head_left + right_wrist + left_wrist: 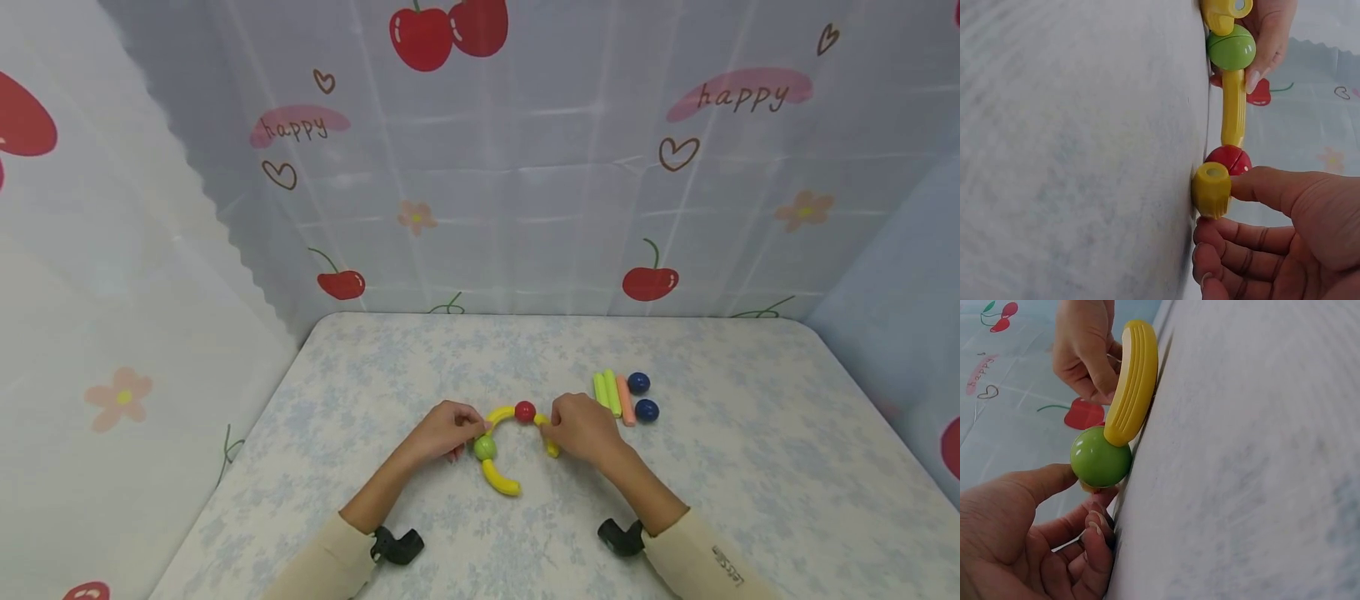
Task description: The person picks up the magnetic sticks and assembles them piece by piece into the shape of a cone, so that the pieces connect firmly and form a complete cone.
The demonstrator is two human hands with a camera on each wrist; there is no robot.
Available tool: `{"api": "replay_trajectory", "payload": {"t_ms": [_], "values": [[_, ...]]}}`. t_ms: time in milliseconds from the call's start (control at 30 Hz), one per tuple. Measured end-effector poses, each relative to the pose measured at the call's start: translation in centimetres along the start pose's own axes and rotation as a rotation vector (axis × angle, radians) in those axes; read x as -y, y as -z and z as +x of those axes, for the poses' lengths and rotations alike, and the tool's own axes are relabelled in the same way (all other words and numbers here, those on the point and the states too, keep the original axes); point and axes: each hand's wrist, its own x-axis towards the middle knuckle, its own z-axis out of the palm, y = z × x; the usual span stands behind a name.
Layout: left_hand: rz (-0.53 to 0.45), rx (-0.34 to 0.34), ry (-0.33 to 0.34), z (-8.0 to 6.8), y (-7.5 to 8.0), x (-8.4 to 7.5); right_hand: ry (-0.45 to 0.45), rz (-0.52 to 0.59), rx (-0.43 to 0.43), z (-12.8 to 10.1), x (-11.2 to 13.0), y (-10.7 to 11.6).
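A "C"-shaped chain lies on the table, made of yellow curved rods joined by a green ball and a red ball. My left hand pinches the upper-left yellow curved rod just beyond the green ball. In the left wrist view, the lower yellow curved rod extends from that ball with its other end free. Thumb and fingers of my right hand pinch the right-hand yellow curved rod, which meets the red ball. Its free end faces the right wrist camera.
Beyond my right hand lie two yellow-green sticks, an orange stick and two dark blue balls. A cherry-printed curtain hangs behind the table, with more sheeting at both sides.
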Motion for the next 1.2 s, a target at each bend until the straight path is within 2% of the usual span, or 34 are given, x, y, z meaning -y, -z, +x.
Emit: {"api": "replay_trajectory", "payload": {"t_ms": [267, 433, 600, 767, 900, 1033, 1200], "values": [[0.062, 0.043, -0.029, -0.2, -0.1, -0.3, 0.022, 0.041, -0.045, 0.0, 0.1, 0.0], [0.101, 0.063, -0.043, -0.4, -0.1, -0.5, 0.050, 0.079, -0.044, 0.1, 0.1, 0.0], [0.141, 0.093, -0.075, -0.4, 0.0, -0.5, 0.074, 0.043, -0.060, 0.4, 0.1, 0.0], [0.125, 0.149, -0.079, -0.3, 0.2, -0.6, 0.071, 0.019, -0.052, 0.4, 0.0, 0.2], [0.094, 0.189, -0.063, -0.2, 1.1, -0.7, 0.059, 0.007, -0.049, 0.2, 0.1, 0.8], [0.087, 0.158, -0.072, 0.9, 2.3, -1.2, 0.055, -0.024, -0.072, -0.9, 0.3, 1.9], [0.114, 0.073, -0.154, 3.2, 2.6, -2.7, 0.078, 0.027, -0.051, -3.2, 0.2, 2.4]]}}
